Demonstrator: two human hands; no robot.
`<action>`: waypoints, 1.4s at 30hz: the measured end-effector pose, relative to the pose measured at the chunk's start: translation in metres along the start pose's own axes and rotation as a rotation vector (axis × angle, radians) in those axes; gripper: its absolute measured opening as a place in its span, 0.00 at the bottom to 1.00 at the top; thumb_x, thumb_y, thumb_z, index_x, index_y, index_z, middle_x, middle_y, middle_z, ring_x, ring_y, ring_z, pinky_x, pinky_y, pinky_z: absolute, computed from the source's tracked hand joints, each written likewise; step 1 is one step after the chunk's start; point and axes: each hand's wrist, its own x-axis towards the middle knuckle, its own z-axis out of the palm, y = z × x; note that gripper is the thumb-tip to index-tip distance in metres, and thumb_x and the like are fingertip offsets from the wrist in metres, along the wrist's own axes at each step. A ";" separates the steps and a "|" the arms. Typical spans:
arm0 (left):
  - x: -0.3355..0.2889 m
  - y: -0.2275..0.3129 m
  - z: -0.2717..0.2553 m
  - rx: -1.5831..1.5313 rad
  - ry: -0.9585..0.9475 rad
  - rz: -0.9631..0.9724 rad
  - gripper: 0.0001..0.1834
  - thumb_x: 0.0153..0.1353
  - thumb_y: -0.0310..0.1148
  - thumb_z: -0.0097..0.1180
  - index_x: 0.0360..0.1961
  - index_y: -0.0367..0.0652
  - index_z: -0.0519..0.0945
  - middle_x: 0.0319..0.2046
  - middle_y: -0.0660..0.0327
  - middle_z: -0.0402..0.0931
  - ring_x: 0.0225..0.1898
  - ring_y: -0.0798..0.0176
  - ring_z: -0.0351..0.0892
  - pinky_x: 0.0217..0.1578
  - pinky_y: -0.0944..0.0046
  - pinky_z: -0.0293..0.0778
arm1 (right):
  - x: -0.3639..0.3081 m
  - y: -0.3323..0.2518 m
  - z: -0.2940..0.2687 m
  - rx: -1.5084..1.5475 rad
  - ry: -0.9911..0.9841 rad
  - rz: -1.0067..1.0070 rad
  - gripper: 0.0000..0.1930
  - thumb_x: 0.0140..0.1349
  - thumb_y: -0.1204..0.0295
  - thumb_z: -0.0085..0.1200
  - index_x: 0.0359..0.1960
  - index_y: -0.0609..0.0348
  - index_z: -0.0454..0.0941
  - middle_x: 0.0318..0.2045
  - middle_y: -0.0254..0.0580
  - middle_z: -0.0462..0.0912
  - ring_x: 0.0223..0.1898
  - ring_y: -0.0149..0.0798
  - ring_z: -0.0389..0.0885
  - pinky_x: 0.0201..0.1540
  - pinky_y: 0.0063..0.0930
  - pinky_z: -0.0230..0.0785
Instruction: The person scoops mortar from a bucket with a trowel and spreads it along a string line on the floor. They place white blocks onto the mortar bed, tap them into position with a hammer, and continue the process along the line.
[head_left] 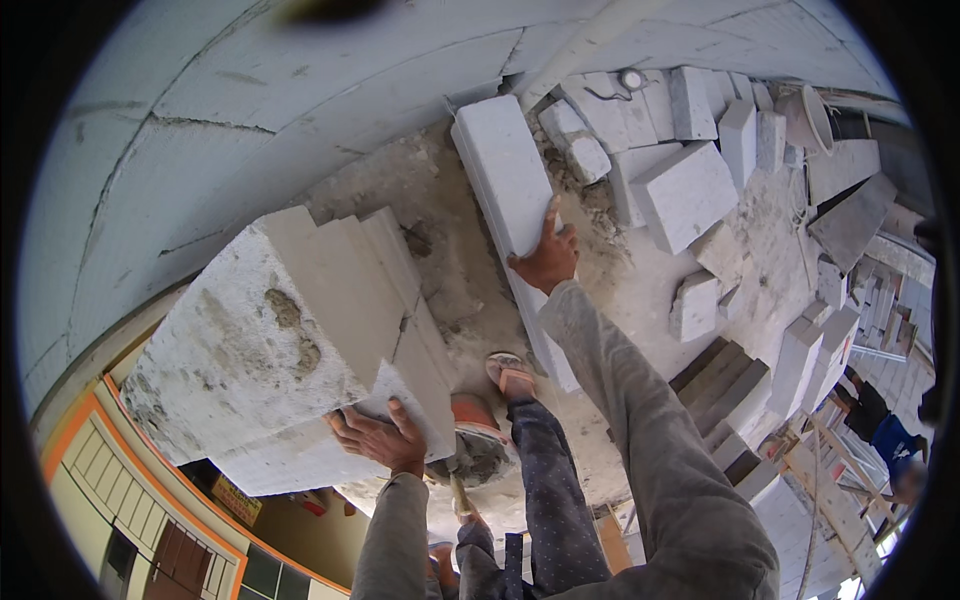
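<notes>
My left hand [385, 437], fingers apart, lies against the side of a pale, rough masonry block [290, 445] in a stacked wall at the left. My right hand [548, 252] reaches farther forward onto a long white block [505, 165]. Its thumb and index finger are spread over the block's face, while the other fingers bend toward the right edge. The ends of those fingers are partly hidden. Just right of my left hand stands a bucket [475, 410] of grey mortar with an orange-red side. A light tool handle [461, 495] shows at its near rim.
My sandalled foot [511, 373] stands between the bucket and the long block. Loose white blocks [685, 195] and broken pieces [695, 305] lie on the dusty floor to the right. A pale wall [330, 90] rises ahead. Far right, a person in blue [893, 440] is near wooden boards [830, 500].
</notes>
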 end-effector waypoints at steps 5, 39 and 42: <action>0.000 -0.001 -0.001 0.011 0.006 0.021 0.44 0.68 0.65 0.39 0.61 0.29 0.58 0.64 0.32 0.53 0.69 0.29 0.49 0.61 0.29 0.47 | 0.010 -0.008 0.003 -0.023 -0.004 0.012 0.71 0.42 0.56 0.74 0.77 0.46 0.25 0.58 0.71 0.61 0.58 0.74 0.68 0.60 0.57 0.65; -0.002 -0.001 -0.003 0.012 -0.054 -0.009 0.44 0.69 0.62 0.39 0.64 0.27 0.58 0.67 0.31 0.51 0.71 0.31 0.47 0.65 0.32 0.45 | 0.016 -0.023 0.011 0.023 -0.003 0.035 0.71 0.43 0.57 0.76 0.77 0.49 0.26 0.62 0.68 0.58 0.62 0.68 0.63 0.62 0.60 0.59; -0.002 -0.001 -0.004 0.015 -0.065 -0.013 0.44 0.69 0.62 0.40 0.64 0.27 0.58 0.68 0.31 0.51 0.71 0.31 0.46 0.65 0.32 0.45 | 0.018 -0.022 0.011 0.008 -0.055 0.054 0.70 0.45 0.56 0.73 0.77 0.49 0.25 0.64 0.68 0.56 0.64 0.68 0.60 0.63 0.60 0.56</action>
